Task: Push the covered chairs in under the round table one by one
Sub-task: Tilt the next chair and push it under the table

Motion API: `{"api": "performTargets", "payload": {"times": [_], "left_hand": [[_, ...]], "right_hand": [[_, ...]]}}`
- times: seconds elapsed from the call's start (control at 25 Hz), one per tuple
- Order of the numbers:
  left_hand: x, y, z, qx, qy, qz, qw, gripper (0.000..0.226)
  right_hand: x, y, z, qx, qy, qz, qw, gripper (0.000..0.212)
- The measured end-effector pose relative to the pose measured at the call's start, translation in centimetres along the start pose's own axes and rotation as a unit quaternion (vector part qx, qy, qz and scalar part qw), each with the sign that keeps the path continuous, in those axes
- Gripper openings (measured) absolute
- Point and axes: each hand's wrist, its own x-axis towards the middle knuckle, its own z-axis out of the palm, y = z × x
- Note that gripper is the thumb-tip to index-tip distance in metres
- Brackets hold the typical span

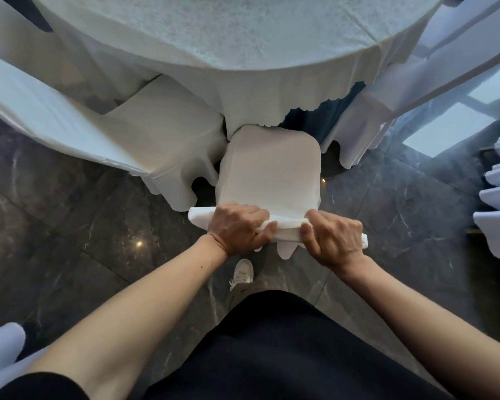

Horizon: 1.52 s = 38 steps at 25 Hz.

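- Head view: a covered chair [269,166] is seen at the centre of the frame, its seat front just tucked under the scalloped hem of the tablecloth [272,90] that drapes the round tabletop [228,27] across the upper part of the frame.
- The top of the chair's back is held by both hands: the left hand [238,228] and the right hand [334,241] are each closed in a firm grip around the bunched white cover, knuckles up.
- A second covered chair [113,131] is seen at the left, angled and touching or nearly touching the centre one; a third [393,90] is seen at the upper right.
- The step in hand is judged to be the pushing-in of the centre chair, only partly done.
- A straight forward push is called for next, with the neighbouring chair's skirt kept clear.
- A white shoe [243,272] is seen on the dark floor [98,226] below the hands.
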Motion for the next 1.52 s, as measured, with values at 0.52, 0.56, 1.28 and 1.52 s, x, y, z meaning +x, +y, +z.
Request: {"api": "performTargets", "payload": {"times": [0.52, 0.56, 1.28, 1.52], "left_hand": [[0.7, -1.3, -1.3, -0.041, -0.055, 0.03, 0.997, 0.065], [0.6, -1.3, -1.6, -0.043, -0.058, 0.036, 0.997, 0.064], [-2.5, -1.4, -3.5, -0.066, -0.106, 0.048, 0.991, 0.051], [0.2, -2.0, -2.2, -0.061, -0.104, 0.024, 0.992, 0.049]], "right_hand": [[-0.1, -3.0, 0.7, -0.013, 0.007, 0.103, 0.995, 0.044], [-0.2, -3.3, 0.6, -0.013, 0.007, 0.107, 0.994, 0.043], [-4.9, -7.7, 1.3, -0.044, 0.11, 0.155, 0.981, 0.038], [-2.3, -5.2, 1.7, -0.042, 0.129, 0.124, 0.983, 0.038]]}}
